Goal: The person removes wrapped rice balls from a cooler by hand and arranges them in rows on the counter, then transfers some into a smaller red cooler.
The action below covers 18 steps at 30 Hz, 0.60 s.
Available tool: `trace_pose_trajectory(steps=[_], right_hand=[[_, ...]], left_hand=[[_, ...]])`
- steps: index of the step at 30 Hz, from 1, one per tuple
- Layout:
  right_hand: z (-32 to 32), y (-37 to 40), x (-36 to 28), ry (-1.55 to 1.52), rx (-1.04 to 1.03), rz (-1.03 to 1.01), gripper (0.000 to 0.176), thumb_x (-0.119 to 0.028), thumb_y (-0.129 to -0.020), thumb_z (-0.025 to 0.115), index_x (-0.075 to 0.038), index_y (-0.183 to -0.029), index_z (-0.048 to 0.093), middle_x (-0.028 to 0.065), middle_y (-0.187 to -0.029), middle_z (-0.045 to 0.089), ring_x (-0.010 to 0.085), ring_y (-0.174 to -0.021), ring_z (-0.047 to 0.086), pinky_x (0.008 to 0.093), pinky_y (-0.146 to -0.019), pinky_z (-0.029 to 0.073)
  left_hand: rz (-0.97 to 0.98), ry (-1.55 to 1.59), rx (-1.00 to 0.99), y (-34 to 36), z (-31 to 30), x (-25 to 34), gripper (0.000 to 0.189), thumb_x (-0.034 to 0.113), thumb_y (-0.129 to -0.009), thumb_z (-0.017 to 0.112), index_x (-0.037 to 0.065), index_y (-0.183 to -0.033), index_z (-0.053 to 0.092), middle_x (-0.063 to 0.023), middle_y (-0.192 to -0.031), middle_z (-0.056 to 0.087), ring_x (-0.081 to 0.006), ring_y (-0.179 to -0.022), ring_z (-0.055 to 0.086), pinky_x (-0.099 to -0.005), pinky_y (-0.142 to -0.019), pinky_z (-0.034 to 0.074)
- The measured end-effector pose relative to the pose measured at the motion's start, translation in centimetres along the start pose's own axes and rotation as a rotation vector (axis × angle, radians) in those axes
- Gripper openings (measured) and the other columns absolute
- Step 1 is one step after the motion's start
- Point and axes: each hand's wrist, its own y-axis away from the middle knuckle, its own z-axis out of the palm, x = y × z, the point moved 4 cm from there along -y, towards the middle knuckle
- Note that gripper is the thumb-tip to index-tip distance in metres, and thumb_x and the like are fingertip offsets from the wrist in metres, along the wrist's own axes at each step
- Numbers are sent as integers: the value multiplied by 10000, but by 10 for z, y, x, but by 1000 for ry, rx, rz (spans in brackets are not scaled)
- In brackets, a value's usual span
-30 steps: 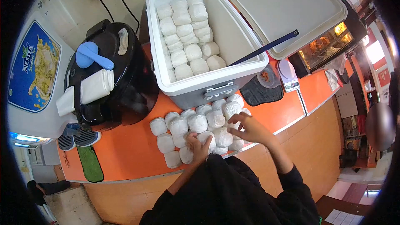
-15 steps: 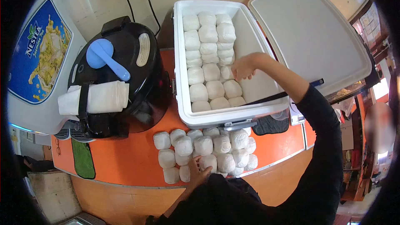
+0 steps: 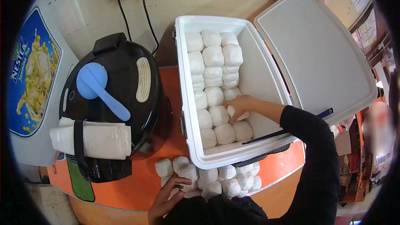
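Held packet [image 3: 241, 116]: white, roundish, soft-looking, tightly wrapped; partly covered by the fingers.
Place of the held packet: inside the cooler box [image 3: 182, 79], in the front right part of the filled area, just beside the bare inner wall and touching the neighbouring packets.
Right hand [image 3: 241, 103]: reached over the front rim into the box, fingers closed down on the held packet.
Left hand [image 3: 164, 198]: at the near edge of the counter [image 3: 137, 183], fingers spread apart, resting flat on the counter packets [image 3: 227, 181]; nothing clamped.
Counter packets: same white wrapped shape, gathered in a tight cluster just in front of the cooler box, some piled on others.
Cooler box: white, open, with the lid [image 3: 316, 46] leaned back to the right; dark stay [image 3: 287, 132] across the front right corner.
Content of the box: stacked packets [image 3: 213, 56] in about three rows along the left side, from back wall to front; right part bare.
Cooker [image 3: 116, 54]: black, closed, left of the box; blue spoon [image 3: 98, 85] on its lid, white roll [image 3: 93, 139] strapped at its front.
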Motion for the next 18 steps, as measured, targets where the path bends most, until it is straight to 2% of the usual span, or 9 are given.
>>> trace_pose_trajectory(steps=[2, 3, 5, 7, 11, 14, 16, 17, 18], right_hand=[[-38, 34, -15, 199, 74, 108, 934, -540, -587, 793, -210, -1392, 453, 159, -1259, 593, 322, -1048, 637, 483, -781, 536], [-68, 71, -35, 202, 107, 140, 880, -536, -605, 782, -205, -1356, 463, 166, -1149, 638, 347, -1017, 644, 475, -807, 521], [-122, 154, -78, 114, 214, 132, 786, -517, -654, 762, -197, -1312, 473, 173, -1000, 685, 373, -956, 657, 466, -824, 506], [-157, 224, -118, -78, 365, -7, 670, -456, -740, 739, -182, -1291, 474, 187, -943, 673, 372, -913, 658, 449, -809, 501], [-169, 291, -181, -123, 600, -305, 696, -454, -761, 752, -161, -1314, 449, 214, -892, 638, 406, -878, 642, 446, -822, 492], [-169, 294, -191, -157, 459, -494, 677, -478, -825, 705, -175, -1360, 420, 189, -886, 634, 371, -880, 650, 420, -812, 496], [-177, 282, -167, -487, -6, -472, 605, -455, -896, 643, -185, -1386, 415, 157, -912, 635, 281, -869, 654, 367, -762, 503], [-170, 250, -139, -421, -59, -519, 517, -416, -943, 582, -179, -1380, 439, 106, -933, 637, 190, -846, 636, 321, -717, 503], [-166, 228, -119, -414, -156, -292, 484, -429, -955, 552, -173, -1357, 470, 81, -973, 631, 167, -828, 621, 311, -691, 504]], left_hand=[[376, -7, -28, 7, -2, 46, 551, 348, -866, 636, 24, -1284, 480, -180, -1394, 416, -305, -1260, 443, -418, -1010, 385], [377, -4, -30, 5, 0, 60, 551, 348, -866, 636, 24, -1284, 480, -180, -1394, 416, -305, -1260, 443, -418, -1010, 385], [641, 210, -77, -1, 12, 102, 772, 471, -796, 697, 15, -1350, 412, -212, -1408, 385, -330, -1304, 411, -437, -1051, 361], [618, 295, 186, -14, 44, 158, 946, 567, -772, 693, 36, -1440, 283, -223, -1406, 370, -340, -1343, 378, -458, -1086, 340], [551, 510, 101, -44, 73, 189, 983, 624, -804, 631, 43, -1473, 205, -236, -1428, 359, -391, -1328, 397, -494, -1094, 348], [558, 639, 199, -39, 74, 192, 909, 523, -818, 659, 47, -1461, 228, -232, -1395, 418, -440, -1262, 464, -568, -1011, 444], [571, 511, 192, -27, 68, 179, 904, 418, -753, 731, 41, -1428, 261, -182, -1297, 489, -443, -1180, 531, -578, -876, 548], [561, 600, 221, -23, 68, 172, 906, 302, -692, 767, 73, -1415, 273, -167, -1238, 500, -444, -1094, 579, -568, -760, 600], [565, 607, 236, -17, 65, 162, 906, 302, -692, 767, 73, -1415, 273, -167, -1238, 500, -444, -1094, 579, -568, -760, 600]])
